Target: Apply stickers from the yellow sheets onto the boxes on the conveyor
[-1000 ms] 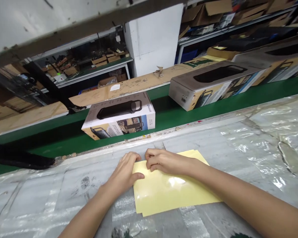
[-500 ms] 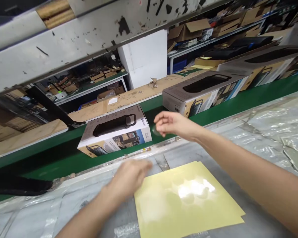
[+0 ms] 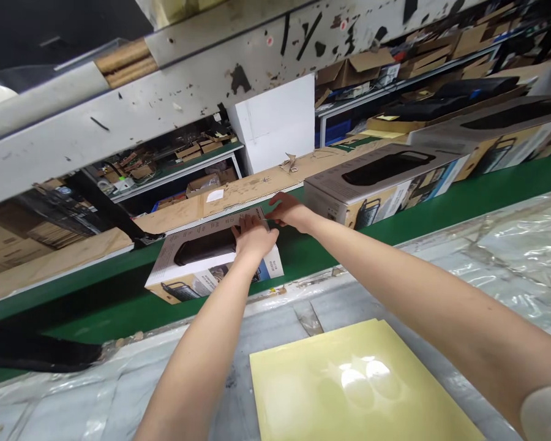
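Observation:
A printed speaker box [image 3: 174,269] lies on the green conveyor belt, a long black speaker pictured on its top. My left hand [image 3: 253,237] lies on the box top near its right end, fingers spread and gripping nothing. At the far right corner of that box is my right hand [image 3: 288,211], its fingers bent and closed at the tips. The clear round sticker at those fingertips is barely visible now. Nearer to me, a glossy yellow sticker sheet [image 3: 312,380] with round outlines lies on the plastic-covered bench.
More speaker boxes [image 3: 330,193] stand in a row on the green belt [image 3: 298,263] to the right. A white, chipped metal beam [image 3: 188,79] crosses overhead. Dark posts [image 3: 101,205] rise at left. Behind the belt runs a cardboard-covered ledge [image 3: 252,187].
My left hand has moved from beside the yellow sheet up onto the box. My right hand has gone left and away from me to the box's far right corner.

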`<state>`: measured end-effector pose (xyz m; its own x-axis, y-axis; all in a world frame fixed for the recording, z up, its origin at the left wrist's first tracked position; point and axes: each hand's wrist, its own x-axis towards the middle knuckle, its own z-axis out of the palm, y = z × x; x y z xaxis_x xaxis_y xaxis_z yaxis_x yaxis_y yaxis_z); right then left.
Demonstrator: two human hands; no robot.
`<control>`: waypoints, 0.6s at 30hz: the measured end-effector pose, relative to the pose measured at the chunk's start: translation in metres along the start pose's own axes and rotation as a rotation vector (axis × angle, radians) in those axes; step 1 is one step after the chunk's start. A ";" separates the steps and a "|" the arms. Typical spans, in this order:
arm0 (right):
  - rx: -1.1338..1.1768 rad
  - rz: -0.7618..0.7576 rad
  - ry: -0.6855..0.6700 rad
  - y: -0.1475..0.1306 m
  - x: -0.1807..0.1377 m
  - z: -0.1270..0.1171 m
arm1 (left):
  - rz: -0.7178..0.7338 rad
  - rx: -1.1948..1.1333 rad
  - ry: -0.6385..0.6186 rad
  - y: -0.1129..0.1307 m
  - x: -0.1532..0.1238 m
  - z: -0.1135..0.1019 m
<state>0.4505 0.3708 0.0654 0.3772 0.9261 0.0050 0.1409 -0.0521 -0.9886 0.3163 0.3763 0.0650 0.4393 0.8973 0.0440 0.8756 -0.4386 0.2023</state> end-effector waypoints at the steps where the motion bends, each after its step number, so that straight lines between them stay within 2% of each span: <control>1: -0.020 -0.001 -0.007 0.000 0.000 0.004 | 0.000 -0.005 0.000 -0.001 -0.001 -0.001; 7: -0.070 0.008 0.001 0.005 0.003 0.020 | -0.018 -0.048 0.055 -0.003 -0.004 -0.007; 18: 0.146 0.250 -0.066 0.016 0.006 0.044 | -0.019 -0.052 0.070 -0.012 -0.004 -0.005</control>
<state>0.4148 0.3915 0.0430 0.3230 0.9139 -0.2460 -0.0833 -0.2315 -0.9693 0.3035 0.3784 0.0671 0.4060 0.9075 0.1078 0.8713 -0.4199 0.2540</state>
